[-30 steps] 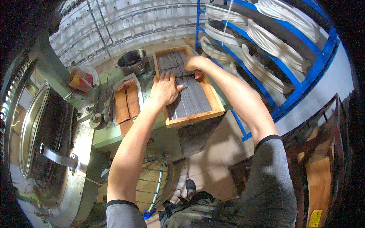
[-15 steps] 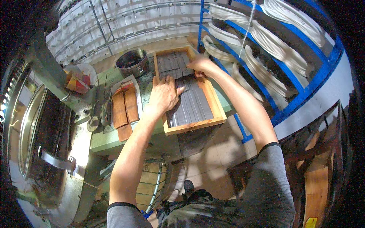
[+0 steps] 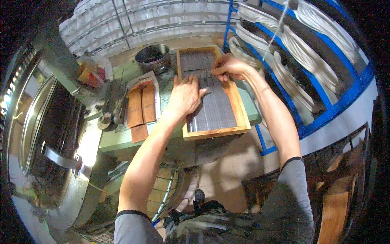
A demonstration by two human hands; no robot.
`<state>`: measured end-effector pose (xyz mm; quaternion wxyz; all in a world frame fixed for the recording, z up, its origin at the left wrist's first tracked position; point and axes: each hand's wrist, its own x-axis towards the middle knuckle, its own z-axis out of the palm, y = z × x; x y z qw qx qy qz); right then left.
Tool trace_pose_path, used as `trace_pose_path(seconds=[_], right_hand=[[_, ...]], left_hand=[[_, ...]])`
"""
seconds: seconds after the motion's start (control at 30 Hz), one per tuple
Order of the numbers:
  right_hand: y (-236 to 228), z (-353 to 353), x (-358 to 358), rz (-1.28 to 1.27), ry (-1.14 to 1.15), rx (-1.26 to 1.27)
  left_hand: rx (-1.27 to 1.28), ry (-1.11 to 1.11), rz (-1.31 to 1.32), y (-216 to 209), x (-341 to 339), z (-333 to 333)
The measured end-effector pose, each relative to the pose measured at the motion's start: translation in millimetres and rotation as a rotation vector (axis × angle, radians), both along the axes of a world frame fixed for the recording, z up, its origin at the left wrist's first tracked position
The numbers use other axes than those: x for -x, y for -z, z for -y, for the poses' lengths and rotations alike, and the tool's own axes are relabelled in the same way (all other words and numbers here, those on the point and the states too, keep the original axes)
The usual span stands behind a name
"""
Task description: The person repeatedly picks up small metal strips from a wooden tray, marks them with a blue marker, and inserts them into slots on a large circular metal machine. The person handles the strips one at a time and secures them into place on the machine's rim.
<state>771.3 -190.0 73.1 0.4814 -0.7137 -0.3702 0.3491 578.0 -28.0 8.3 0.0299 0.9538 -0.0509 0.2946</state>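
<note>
A shallow wooden tray (image 3: 219, 133) lies lengthwise in front of me on the green table. Rows of thin dark-grey strands (image 3: 213, 112) fill it, with an uneven break across the row below its far end. My left hand (image 3: 186, 96) rests spread over the tray's left side, fingers pointing away and thumb out over the strands. At the far right side, my right hand (image 3: 230, 68) is closed in a pinch above the strands near the break. Whatever sits between its fingertips is too small to make out.
Left of the tray are brown flat strips (image 3: 141, 105) on a white sheet and a metal pot (image 3: 152, 59) with dark contents. A blue rack (image 3: 315, 129) holding white bundles (image 3: 298, 65) stands close on the right. Machinery with a metal handle (image 3: 61, 157) is at left.
The view has shifted, so the tray appears farther right. My right hand has drawn its fingers together in a pinch near the break; my left hand stays on the tray's left side.
</note>
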Motion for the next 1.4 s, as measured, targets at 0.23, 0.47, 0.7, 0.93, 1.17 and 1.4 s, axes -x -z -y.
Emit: trace_pose_path(seconds=[0.23, 0.47, 0.7, 0.93, 1.17, 1.4], right_hand=[[-27.7, 7.3, 26.0, 0.099, 0.09, -0.094], [-50.7, 34.5, 161.9, 0.424, 0.348, -0.499], [44.6, 15.0, 353.7, 0.753, 0.379, -0.822], [116.7, -11.6, 465.8, 0.425, 0.032, -0.775], [112.0, -24.9, 563.9, 0.547, -0.207, -0.675], [90.6, -85.8, 683.9, -0.305, -0.218, -0.353]], left_hand=[[0.326, -0.066, 0.175, -28.5, 18.1, 4.7], [2.089, 0.436, 0.387, -58.9, 107.1, 61.6], [2.248, 0.65, 0.414, -52.9, 239.8, 74.1], [2.318, 0.214, 0.52, 6.2, 386.0, 58.7], [2.251, -0.079, 0.617, 32.7, 516.3, 50.2], [2.257, -0.172, 0.193, 39.1, 673.3, 40.0]])
